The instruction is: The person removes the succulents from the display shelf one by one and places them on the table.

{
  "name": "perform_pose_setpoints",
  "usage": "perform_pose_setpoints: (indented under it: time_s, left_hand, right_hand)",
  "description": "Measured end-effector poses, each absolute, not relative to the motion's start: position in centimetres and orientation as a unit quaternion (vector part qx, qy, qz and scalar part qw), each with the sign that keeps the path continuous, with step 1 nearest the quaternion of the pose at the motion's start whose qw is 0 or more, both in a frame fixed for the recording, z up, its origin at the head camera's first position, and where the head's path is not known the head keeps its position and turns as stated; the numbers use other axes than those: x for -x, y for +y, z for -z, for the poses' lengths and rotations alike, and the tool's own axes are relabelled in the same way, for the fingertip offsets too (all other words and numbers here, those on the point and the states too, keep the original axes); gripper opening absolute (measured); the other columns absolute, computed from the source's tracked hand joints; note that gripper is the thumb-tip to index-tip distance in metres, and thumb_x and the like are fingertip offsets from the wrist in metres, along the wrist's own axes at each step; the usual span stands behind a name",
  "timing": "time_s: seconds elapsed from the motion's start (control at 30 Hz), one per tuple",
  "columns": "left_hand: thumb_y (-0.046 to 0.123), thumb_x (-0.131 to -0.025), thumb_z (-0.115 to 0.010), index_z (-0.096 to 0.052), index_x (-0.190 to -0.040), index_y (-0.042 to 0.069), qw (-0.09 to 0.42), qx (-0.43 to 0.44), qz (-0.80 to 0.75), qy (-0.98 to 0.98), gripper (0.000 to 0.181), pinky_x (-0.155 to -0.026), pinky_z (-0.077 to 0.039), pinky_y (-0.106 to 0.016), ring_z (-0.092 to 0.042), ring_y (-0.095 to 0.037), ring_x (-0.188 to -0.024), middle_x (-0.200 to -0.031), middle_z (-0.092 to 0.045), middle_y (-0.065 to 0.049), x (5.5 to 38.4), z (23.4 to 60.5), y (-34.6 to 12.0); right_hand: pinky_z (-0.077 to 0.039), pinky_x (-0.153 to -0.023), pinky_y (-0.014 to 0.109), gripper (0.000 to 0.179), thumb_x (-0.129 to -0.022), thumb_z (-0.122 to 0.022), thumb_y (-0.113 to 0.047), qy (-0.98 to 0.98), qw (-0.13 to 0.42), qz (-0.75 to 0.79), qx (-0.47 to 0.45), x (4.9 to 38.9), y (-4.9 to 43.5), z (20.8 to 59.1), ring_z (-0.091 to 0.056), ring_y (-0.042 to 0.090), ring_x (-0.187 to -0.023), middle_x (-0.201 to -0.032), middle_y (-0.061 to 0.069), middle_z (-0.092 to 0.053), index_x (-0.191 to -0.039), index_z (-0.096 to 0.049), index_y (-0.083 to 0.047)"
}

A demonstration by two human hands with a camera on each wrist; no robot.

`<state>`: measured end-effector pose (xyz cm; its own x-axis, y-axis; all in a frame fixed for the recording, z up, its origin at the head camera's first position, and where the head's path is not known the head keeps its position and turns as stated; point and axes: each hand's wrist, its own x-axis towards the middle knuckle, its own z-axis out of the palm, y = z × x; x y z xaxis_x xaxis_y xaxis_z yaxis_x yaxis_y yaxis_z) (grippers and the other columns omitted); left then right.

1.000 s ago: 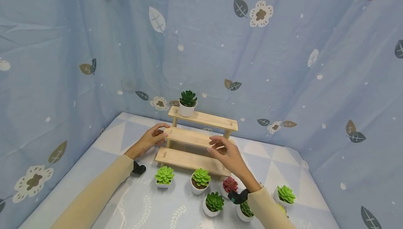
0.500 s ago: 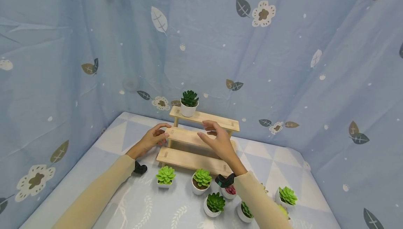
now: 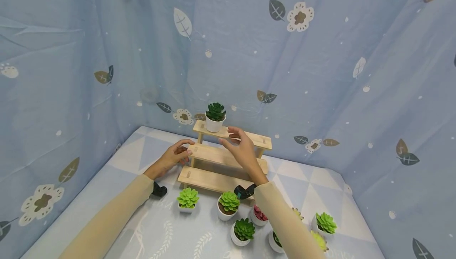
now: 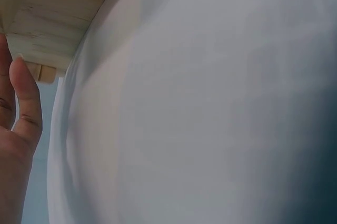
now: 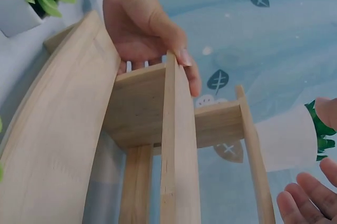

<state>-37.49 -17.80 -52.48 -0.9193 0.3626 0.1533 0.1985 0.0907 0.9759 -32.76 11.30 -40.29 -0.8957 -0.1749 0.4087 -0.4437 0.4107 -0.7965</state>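
A three-step wooden plant stand (image 3: pixel 213 155) stands at the back of the table. My left hand (image 3: pixel 171 158) holds the left end of its middle shelf; in the right wrist view the thumb of that hand (image 5: pixel 138 23) lies at the board's edge, with fingers beneath and behind. On the top step, toward its left end, sits a dark green succulent in a white pot (image 3: pixel 215 123). My right hand (image 3: pixel 243 148) hovers over the stand just right of this pot, thumb and fingers spread with nothing between them. The left wrist view catches the stand's side (image 4: pixel 50 18) beside the left fingers.
In front of the stand are a light green succulent (image 3: pixel 187 199), another light green one (image 3: pixel 229 202), a red one (image 3: pixel 259 214) and a dark green one (image 3: pixel 244 230). More pots stand near the right sleeve, including a green succulent (image 3: pixel 325 223). A patterned blue curtain (image 3: pixel 228 53) hangs behind.
My right hand has moved up and left from the right end of the middle shelf toward the pot on the top step. The left hand keeps its place on the stand.
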Motion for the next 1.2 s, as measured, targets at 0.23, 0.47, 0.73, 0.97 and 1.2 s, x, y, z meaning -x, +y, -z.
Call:
perform_pose_setpoints:
  time_s: [0.23,0.47,0.73,0.97,1.2]
  left_hand:
    - [0.029,-0.106,-0.062,-0.047,-0.152,0.019,0.061,-0.195,-0.654,0.728,0.049,-0.077,-0.054,-0.057,-0.059,-0.049,-0.095,-0.112,-0.062,-0.021,37.5,52.5,-17.8]
    - [0.032,-0.105,-0.064,-0.050,-0.149,0.023,0.060,-0.187,-0.650,0.734,0.047,-0.076,-0.055,-0.053,-0.060,-0.046,-0.094,-0.114,-0.062,-0.025,37.6,52.5,-17.8]
    - [0.031,-0.105,-0.064,-0.049,-0.150,0.018,0.055,-0.196,-0.646,0.736,0.049,-0.074,-0.056,-0.049,-0.061,-0.042,-0.090,-0.109,-0.063,-0.022,37.6,52.7,-17.6]
    - [0.032,-0.105,-0.063,-0.049,-0.149,0.021,0.056,-0.198,-0.645,0.736,0.047,-0.074,-0.056,-0.049,-0.062,-0.036,-0.088,-0.110,-0.063,-0.023,37.4,52.5,-17.9]
    - [0.035,-0.105,-0.062,-0.049,-0.150,0.022,0.064,-0.192,-0.642,0.739,0.048,-0.079,-0.054,-0.054,-0.061,-0.041,-0.093,-0.113,-0.062,-0.029,37.1,52.1,-17.9]
  right_hand:
    - [-0.051,-0.101,0.041,0.062,-0.092,-0.080,-0.041,-0.824,0.123,-0.529,-0.161,33.9,10.9,40.5,-0.059,0.025,-0.124,-0.139,0.008,-0.059,-0.144,-0.056,-0.018]
    - [-0.051,-0.102,0.039,0.072,-0.093,-0.078,-0.044,-0.830,0.098,-0.526,-0.156,35.1,10.5,40.4,-0.058,0.024,-0.125,-0.143,0.007,-0.056,-0.152,-0.048,-0.015]
    - [-0.051,-0.101,0.041,0.083,-0.090,-0.079,-0.050,-0.840,0.095,-0.512,-0.155,36.5,9.7,39.9,-0.058,0.023,-0.122,-0.142,0.002,-0.056,-0.155,-0.043,-0.014]
    - [-0.055,-0.091,0.044,0.089,-0.088,-0.078,-0.056,-0.841,0.093,-0.514,-0.140,37.7,9.2,39.6,-0.060,0.025,-0.119,-0.141,0.001,-0.056,-0.159,-0.039,-0.020]
    - [-0.056,-0.087,0.041,0.094,-0.086,-0.079,-0.057,-0.842,0.080,-0.517,-0.131,38.3,8.5,39.2,-0.061,0.018,-0.111,-0.144,0.002,-0.052,-0.161,-0.034,-0.022]
